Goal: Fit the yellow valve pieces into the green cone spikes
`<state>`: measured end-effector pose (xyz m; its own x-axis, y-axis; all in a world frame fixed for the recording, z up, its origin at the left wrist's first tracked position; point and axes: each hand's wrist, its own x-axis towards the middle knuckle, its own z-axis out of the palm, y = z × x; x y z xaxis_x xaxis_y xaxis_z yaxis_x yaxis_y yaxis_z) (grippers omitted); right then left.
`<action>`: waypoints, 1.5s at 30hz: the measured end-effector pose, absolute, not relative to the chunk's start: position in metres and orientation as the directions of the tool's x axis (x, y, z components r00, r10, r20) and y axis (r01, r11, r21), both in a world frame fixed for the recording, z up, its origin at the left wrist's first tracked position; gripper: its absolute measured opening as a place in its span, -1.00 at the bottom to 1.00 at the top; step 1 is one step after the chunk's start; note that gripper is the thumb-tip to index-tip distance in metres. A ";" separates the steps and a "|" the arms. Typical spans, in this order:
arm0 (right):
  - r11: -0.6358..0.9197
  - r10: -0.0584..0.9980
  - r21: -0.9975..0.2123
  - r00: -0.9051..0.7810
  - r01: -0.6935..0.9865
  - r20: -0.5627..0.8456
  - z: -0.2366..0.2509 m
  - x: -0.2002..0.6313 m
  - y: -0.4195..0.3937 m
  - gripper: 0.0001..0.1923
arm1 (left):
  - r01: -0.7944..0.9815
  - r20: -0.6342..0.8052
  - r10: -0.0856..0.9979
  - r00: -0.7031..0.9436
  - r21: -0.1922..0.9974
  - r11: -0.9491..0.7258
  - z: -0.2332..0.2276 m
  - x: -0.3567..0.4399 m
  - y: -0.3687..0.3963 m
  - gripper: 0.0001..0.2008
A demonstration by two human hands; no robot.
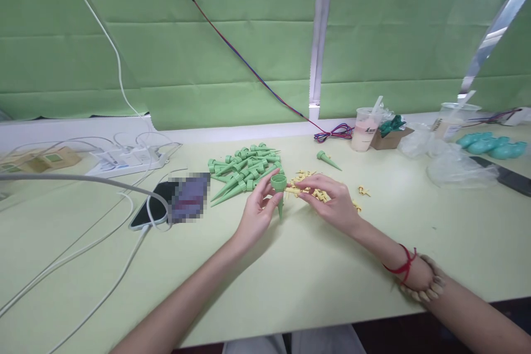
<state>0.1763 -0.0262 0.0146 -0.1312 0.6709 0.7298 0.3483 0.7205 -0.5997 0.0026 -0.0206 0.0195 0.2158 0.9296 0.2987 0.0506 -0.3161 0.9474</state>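
Note:
My left hand (259, 207) pinches a green plastic spike (279, 182) with a round open cup on top; its pointed end hangs down over the table. Between the thumb and fingers of my right hand (329, 199) is a small yellow plastic piece (292, 191), its tip meeting the side of the spike just below the cup. Behind my hands lies a pile of similar green spikes (243, 168). A heap of small yellow pieces (307, 176) is spread behind and partly under my right hand. One lone green spike (328, 160) rests farther back.
On the left are a phone (153, 207), white cables and a power strip (126, 160). Drink cups (364, 130), a small cardboard box (390, 138), plastic bags (456, 168) and turquoise objects (493, 145) stand at the back right. A few yellow pieces (364, 191) lie apart.

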 end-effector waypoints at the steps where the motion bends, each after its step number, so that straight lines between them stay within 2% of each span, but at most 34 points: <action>1: 0.701 0.697 -0.635 -0.120 0.325 0.707 0.015 0.176 -0.026 -0.80 | 0.052 0.305 0.924 0.233 0.944 -0.325 0.020 0.002 -0.021 -0.54; 5: 0.635 0.763 -0.717 -0.089 0.288 0.640 0.015 0.178 -0.026 -0.87 | 0.040 0.303 0.908 0.290 0.944 -0.328 0.021 0.001 -0.021 -0.55; 10: 0.550 0.826 -0.770 -0.078 0.324 0.558 0.015 0.177 -0.026 -0.87 | 0.129 0.370 0.890 0.265 0.902 -0.413 0.020 0.001 -0.023 -0.65; 13: 0.459 0.887 -0.831 -0.104 0.314 0.451 0.013 0.177 -0.026 -0.83 | 0.163 0.397 0.880 0.261 0.881 -0.445 0.019 0.002 -0.024 -0.68; 16: 0.399 0.917 -0.858 -0.170 0.324 0.362 0.011 0.177 -0.025 -0.67 | 0.172 0.381 0.885 0.268 0.884 -0.434 0.018 0.002 -0.023 -0.67; 18: 0.446 0.895 -0.811 -0.212 0.378 0.393 0.010 0.178 -0.025 -0.58 | 0.146 0.349 0.896 0.275 0.905 -0.398 0.018 0.003 -0.022 -0.64; 21: 0.581 0.809 -0.660 -0.250 0.476 0.532 0.010 0.179 -0.025 -0.69 | 0.094 0.287 0.918 0.272 0.942 -0.322 0.018 0.003 -0.020 -0.58; 23: 0.614 0.779 -0.611 -0.257 0.500 0.572 0.011 0.180 -0.025 -0.71 | 0.090 0.280 0.921 0.269 0.945 -0.314 0.019 0.002 -0.021 -0.58; 25: 0.565 0.823 -0.681 -0.261 0.466 0.504 0.012 0.179 -0.026 -0.61 | 0.102 0.299 0.913 0.278 0.936 -0.337 0.020 0.002 -0.021 -0.60; 27: 0.453 0.887 -0.800 -0.292 0.393 0.359 0.013 0.179 -0.026 -0.45 | 0.101 0.307 0.907 0.288 0.932 -0.347 0.021 0.002 -0.022 -0.60; 29: 0.385 0.909 -0.857 -0.303 0.342 0.288 0.015 0.178 -0.026 -0.43 | 0.085 0.284 0.912 0.296 0.943 -0.322 0.022 0.002 -0.022 -0.59; 33: 0.480 0.877 -0.815 -0.179 0.323 0.445 0.017 0.178 -0.027 -0.70 | 0.066 0.260 0.917 0.301 0.954 -0.292 0.022 0.002 -0.021 -0.57; 35: 0.470 0.882 -0.829 -0.165 0.303 0.441 0.017 0.177 -0.028 -0.70 | 0.080 0.269 0.912 0.309 0.948 -0.307 0.022 0.002 -0.021 -0.57; 38: 0.336 0.928 -0.905 -0.257 0.262 0.270 0.016 0.178 -0.028 -0.50 | 0.098 0.268 0.904 0.334 0.944 -0.316 0.022 0.003 -0.022 -0.57; 40: 0.289 0.930 -0.925 -0.300 0.246 0.211 0.015 0.180 -0.026 -0.42 | 0.084 0.256 0.906 0.336 0.950 -0.299 0.021 0.003 -0.022 -0.57; 43: 0.380 0.919 -0.882 -0.224 0.278 0.325 0.015 0.182 -0.023 -0.64 | 0.051 0.234 0.924 0.303 0.964 -0.260 0.021 0.003 -0.020 -0.56; 45: 0.423 0.906 -0.853 -0.174 0.305 0.387 0.015 0.182 -0.022 -0.70 | 0.056 0.226 0.928 0.295 0.966 -0.253 0.020 0.002 -0.019 -0.56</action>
<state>0.1815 -0.0223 0.0150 -0.1744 0.9056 0.3867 0.3053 0.4231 -0.8531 0.0025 -0.0195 0.0202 0.2945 0.9284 0.2265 0.0559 -0.2533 0.9658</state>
